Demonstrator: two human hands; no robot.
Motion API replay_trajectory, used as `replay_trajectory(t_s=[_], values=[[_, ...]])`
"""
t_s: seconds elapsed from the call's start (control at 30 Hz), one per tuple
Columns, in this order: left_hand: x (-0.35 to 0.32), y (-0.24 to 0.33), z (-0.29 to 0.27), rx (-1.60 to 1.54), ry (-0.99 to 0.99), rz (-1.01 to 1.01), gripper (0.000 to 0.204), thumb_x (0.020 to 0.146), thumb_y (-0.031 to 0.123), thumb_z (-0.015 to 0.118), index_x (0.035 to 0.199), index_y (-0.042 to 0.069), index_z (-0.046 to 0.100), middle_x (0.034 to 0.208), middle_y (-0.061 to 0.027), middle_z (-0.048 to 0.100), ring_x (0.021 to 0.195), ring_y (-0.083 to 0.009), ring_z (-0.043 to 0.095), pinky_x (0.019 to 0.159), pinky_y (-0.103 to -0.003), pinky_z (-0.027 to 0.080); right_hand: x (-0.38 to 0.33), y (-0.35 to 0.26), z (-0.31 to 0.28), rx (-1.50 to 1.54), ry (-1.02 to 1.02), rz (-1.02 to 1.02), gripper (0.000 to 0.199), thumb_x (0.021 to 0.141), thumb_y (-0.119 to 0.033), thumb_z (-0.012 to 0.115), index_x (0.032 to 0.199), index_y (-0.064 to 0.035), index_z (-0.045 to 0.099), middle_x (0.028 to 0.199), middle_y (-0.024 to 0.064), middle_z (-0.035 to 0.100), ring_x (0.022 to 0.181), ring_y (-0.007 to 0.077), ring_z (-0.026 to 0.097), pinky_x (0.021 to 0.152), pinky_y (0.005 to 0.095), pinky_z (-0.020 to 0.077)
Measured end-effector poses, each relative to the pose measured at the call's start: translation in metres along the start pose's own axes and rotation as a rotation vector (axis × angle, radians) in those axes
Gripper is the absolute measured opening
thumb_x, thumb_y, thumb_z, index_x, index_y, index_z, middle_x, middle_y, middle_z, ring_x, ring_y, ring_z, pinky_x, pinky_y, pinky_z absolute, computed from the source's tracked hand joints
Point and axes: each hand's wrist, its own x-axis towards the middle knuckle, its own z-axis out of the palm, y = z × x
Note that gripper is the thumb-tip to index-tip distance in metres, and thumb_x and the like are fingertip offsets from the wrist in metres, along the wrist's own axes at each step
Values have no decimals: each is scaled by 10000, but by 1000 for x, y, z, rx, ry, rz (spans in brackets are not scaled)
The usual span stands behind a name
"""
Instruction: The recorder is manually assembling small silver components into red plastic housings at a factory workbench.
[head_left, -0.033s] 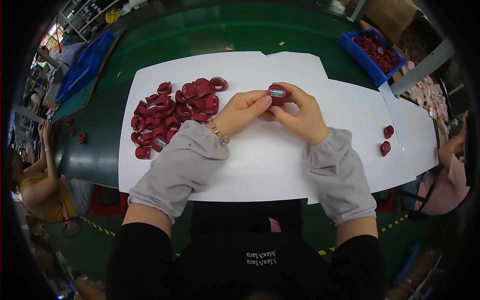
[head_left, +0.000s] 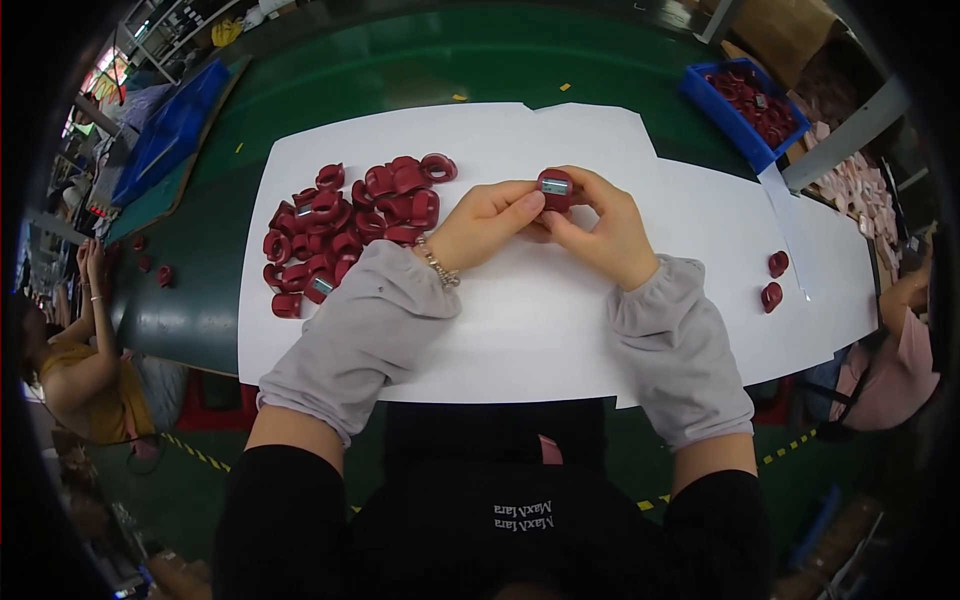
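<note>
Both my hands meet over the white paper, holding one dark red ring-shaped device (head_left: 555,188) with a small grey display facing up. My left hand (head_left: 490,222) pinches its left side between thumb and fingers. On the right side, the fingers and thumb of my right hand (head_left: 603,228) close around it, and its underside is hidden by them. A heap of similar red ring-shaped devices (head_left: 345,222) lies left of my left hand, touching one another, a few with displays showing. Farther right, two more red ring-shaped devices (head_left: 774,282) sit on the paper.
White paper sheets (head_left: 520,345) cover part of the green table (head_left: 400,75). At the far right stands a blue bin (head_left: 778,158) full of red pieces, by a grey post (head_left: 850,135). Another blue tray (head_left: 165,140) is far left. Other people (head_left: 85,395) sit at both sides.
</note>
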Motion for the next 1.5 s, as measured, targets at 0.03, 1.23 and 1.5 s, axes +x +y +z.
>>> replay_trajectory(t_s=[0.03,1.23,1.5], values=[[1,0,1,-13,-1,7,350,983,217,438,1214,-34,517,1054,-96,602,938,-159,612,846,-279,505,0,0,-1,0,-2,4,376,759,-51,653,1119,9,563,986,92,649,918,177,632,831,290,500],[-6,6,-3,13,39,7,316,938,130,514,1205,-39,532,1074,-84,612,958,-134,589,863,-278,484,6,-7,0,79,-159,43,506,799,-71,619,1277,2,470,1153,110,579,1069,186,557,939,315,431],[1,-2,10,129,-36,109,252,962,228,473,937,8,592,831,-39,604,774,-95,560,711,-263,481,-16,26,-20,204,-120,151,419,833,-53,549,1232,62,493,1131,126,587,1027,195,572,912,320,450]])
